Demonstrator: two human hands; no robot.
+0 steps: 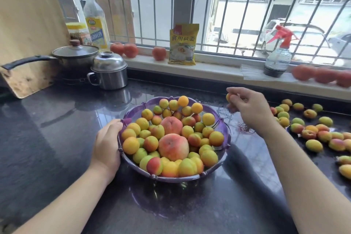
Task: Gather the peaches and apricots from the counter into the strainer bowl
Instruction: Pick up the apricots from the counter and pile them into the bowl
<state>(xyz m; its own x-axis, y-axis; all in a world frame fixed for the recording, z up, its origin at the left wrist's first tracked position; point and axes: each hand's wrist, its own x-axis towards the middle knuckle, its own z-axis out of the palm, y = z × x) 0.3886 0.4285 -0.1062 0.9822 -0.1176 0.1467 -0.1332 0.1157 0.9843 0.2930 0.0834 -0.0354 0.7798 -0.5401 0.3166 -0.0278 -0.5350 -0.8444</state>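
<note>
Purple strainer bowl heaped w/ apricots + 2 peaches. L hand grips its rim; R hand pinches one apricot above counter. Fruit round, no clear axis.

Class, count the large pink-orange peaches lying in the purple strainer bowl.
2: the rear large pink-orange peach mid-bowl, the front large pink-orange peach just nearer the camera. The purple strainer bowl may hide more beneath the apricots.

Place: home kitchen, seen from head cam.
Counter: dark polished stone counter, runs under window.
Cookware: lidded saucepan on stove, far left; steel pot w/ lid just beside it.
Pantry: oil bottle, yellow food packet on sill.
Window: barred window, street & parked car outside.
Sill: tomatoes, spray bottle far right.
</note>
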